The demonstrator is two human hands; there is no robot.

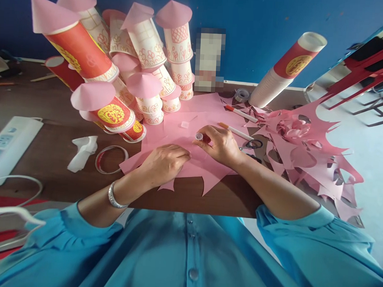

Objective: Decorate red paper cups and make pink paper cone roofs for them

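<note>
A pink paper sheet point(192, 118) lies flat on the brown table point(51, 150). My left hand point(163, 162) rests palm down on the sheet's near part, fingers curled, holding nothing I can see. Just to its right, my right hand point(218, 144) pinches a small clear ring-shaped object point(199, 136) that looks like a tape roll and holds it against the paper. A small clear tape piece point(185, 124) lies on the sheet beyond the hands.
Paper-cup towers with pink cone tops point(131, 64) crowd the back left. A cup stack point(285, 71), another tape roll point(242, 95), two pens point(242, 114), scissors point(253, 145) and pink scraps point(305, 144) sit right. A power strip point(9, 146), tissue point(81, 151) and ring point(111, 159) lie left.
</note>
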